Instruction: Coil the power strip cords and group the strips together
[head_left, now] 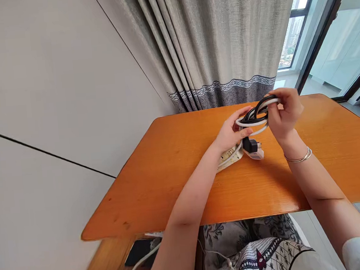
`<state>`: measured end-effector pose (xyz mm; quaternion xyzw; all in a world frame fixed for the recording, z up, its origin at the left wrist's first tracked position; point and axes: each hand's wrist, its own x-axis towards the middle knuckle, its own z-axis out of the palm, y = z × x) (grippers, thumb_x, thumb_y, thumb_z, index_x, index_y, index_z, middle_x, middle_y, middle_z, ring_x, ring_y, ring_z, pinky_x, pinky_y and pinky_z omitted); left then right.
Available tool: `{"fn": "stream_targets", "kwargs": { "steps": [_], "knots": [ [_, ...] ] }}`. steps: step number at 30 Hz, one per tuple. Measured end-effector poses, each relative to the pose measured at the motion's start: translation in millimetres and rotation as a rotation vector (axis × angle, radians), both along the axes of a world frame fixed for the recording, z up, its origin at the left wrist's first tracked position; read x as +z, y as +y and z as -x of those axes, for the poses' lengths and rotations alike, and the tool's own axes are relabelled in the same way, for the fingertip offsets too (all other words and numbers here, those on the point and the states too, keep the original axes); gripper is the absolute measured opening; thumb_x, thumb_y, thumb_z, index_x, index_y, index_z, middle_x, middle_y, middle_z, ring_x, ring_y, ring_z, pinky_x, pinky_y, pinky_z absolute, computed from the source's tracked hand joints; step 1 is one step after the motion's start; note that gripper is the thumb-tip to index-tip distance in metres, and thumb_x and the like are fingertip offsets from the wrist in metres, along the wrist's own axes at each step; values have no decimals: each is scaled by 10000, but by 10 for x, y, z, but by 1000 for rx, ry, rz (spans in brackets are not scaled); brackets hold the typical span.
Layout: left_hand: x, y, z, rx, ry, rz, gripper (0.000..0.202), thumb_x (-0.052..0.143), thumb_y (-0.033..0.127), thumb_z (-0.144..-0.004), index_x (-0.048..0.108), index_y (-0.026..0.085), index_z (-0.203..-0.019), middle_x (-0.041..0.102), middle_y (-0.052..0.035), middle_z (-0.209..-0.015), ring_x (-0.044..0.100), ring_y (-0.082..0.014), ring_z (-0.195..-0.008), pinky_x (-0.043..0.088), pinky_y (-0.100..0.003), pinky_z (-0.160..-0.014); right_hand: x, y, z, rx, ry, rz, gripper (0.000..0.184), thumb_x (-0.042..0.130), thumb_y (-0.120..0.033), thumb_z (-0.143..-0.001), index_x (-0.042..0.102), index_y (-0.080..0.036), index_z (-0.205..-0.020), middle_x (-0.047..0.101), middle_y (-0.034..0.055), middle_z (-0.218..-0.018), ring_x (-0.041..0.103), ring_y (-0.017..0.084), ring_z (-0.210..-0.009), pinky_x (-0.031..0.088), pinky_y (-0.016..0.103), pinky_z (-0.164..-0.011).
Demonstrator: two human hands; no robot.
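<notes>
Hands close on a coiled cable bundle [255, 115] above the table [176, 169], left hand [232, 134] pinching its near-left side, right hand [283, 111] gripping the far-right end, the light, floppy loops lying roughly left-right, with plugs [253, 148] and probably a power strip [230, 155] just below the grip.

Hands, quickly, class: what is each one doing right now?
Left hand: closed on the coiled black and white cables.
Right hand: closed on the same coil, lifted above the orange wooden table.

Orange wooden table [170, 173] — grey curtain [210, 44] (patterned hem), window [296, 28] behind.
</notes>
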<state>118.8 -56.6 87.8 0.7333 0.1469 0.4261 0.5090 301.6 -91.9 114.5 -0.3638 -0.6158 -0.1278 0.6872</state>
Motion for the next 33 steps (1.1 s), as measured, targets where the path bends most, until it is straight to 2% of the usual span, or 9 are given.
{"fn": "stream_targets", "kwargs": {
  "steps": [4, 7, 9, 12, 15, 19, 21, 25, 33],
  "knots": [
    [3, -1, 174, -18, 313, -111, 1180, 837, 619, -688, 187, 338, -1633, 200, -246, -1703, 605, -359, -1334, 522, -503, -1043, 23, 304, -378, -54, 113, -141, 262, 429, -382, -1017, 575, -304, -1220, 586, 65, -1013, 673, 224, -799, 556, 423, -672],
    [-7, 33, 298, 23, 664, -229, 1291, 895, 497, -619, 152, 243, -1644, 376, -302, -1609, 641, -367, -1280, 534, -494, -1004, 63, 464, -727, -209, 181, -240, 243, 399, -328, -1024, 535, -300, -1223, 551, 60, -964, 640, 197, -710, 512, 365, -576],
    [16, 60, 347, 56, 943, -269, 1024, 844, 428, -662, 384, 185, -1544, 611, -252, -1418, 710, -337, -1134, 562, -435, -910, 72, 507, -959, -285, 277, -266, 218, 383, -280, -1026, 530, -262, -1186, 539, 66, -906, 599, 169, -648, 477, 330, -536],
    [96, 81, 409, 138, 1200, -205, 365, 697, 306, -763, 661, 187, -1106, 772, -110, -1032, 737, -251, -895, 546, -332, -765, 19, 517, -1296, -191, 366, -202, 210, 378, -234, -1027, 523, -245, -1177, 548, 84, -935, 604, 157, -695, 475, 309, -561],
    [175, 84, 513, 86, 1127, 84, 104, 621, 297, -838, 612, 194, -851, 742, -41, -778, 708, -186, -712, 531, -286, -693, -68, 551, -1550, -123, 348, -212, 191, 385, -249, -1028, 517, -268, -1164, 541, 74, -946, 617, 173, -748, 478, 318, -595],
    [273, 111, 692, -75, 945, 302, 322, 696, 466, -842, 586, 190, -718, 544, 37, -543, 531, -107, -480, 502, -264, -606, -38, 629, -1544, -375, 405, -341, 154, 385, -284, -1019, 523, -263, -1085, 531, 64, -868, 581, 172, -664, 427, 318, -526],
    [352, 135, 757, -22, 784, 364, 400, 726, 522, -825, 558, 190, -678, 401, 77, -504, 386, -63, -423, 446, -228, -528, 59, 610, -1395, -357, 450, -344, 88, 443, -239, -975, 526, -260, -994, 549, 59, -843, 561, 156, -615, 411, 308, -498],
    [594, 143, 761, 174, 457, 479, 433, 725, 458, -868, 473, 188, -643, 262, 100, -519, 208, -29, -424, 250, -151, -406, 268, 394, -1022, -151, 409, -246, 96, 584, -153, -851, 579, -249, -847, 607, 48, -781, 564, 144, -585, 440, 307, -513],
    [1194, -238, 491, 335, 317, 417, 313, 571, 195, -947, 487, 161, -648, 280, 88, -520, 201, -16, -404, 162, -132, -382, 415, -207, -458, -10, -7, 111, 144, 655, -144, -808, 714, -238, -900, 660, 12, -846, 615, 142, -688, 520, 301, -601]
  ]
}}
